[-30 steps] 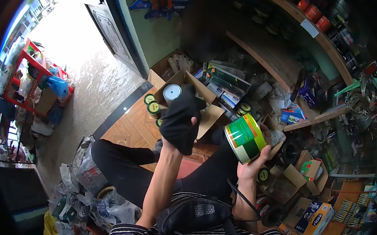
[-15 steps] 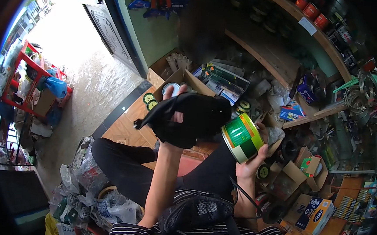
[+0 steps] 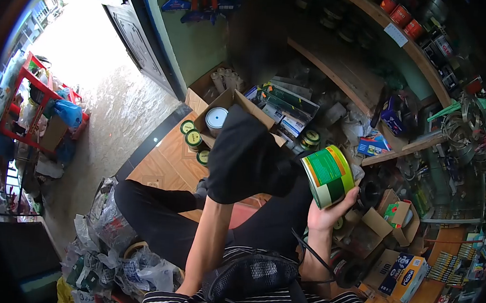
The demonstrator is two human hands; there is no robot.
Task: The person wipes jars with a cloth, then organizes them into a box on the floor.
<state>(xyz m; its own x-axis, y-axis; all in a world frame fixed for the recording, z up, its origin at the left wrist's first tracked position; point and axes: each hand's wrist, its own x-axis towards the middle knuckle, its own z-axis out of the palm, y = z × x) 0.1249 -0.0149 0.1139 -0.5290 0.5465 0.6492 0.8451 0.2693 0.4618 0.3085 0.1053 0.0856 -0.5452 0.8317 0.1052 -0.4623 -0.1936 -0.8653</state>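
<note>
A black cloth [image 3: 239, 160] covers my left hand, so its fingers are hidden; only the wrist [image 3: 216, 211] and forearm show below the cloth. The cloth's right end reaches close to the side of a green and yellow tin can [image 3: 327, 174]. That can is tilted in my right hand [image 3: 333, 212], whose palm and thumb support it from below and the right. Behind the cloth, a light blue-lidded can [image 3: 216, 117] stands in an open cardboard box [image 3: 241, 99]. Small green-lidded tins [image 3: 192, 138] stand on the tiled floor beside it.
My crossed legs [image 3: 154, 207] are beneath my hands. Plastic bags [image 3: 144, 268] pile up at lower left, and open cardboard boxes [image 3: 369, 233] crowd the right. Wooden shelves [image 3: 418, 57] with goods run along the upper right. A doorway with a red rack [image 3: 32, 108] lies left.
The cloth has turned and now hides the left fingers that showed before. The can has shifted slightly right and up in my right hand.
</note>
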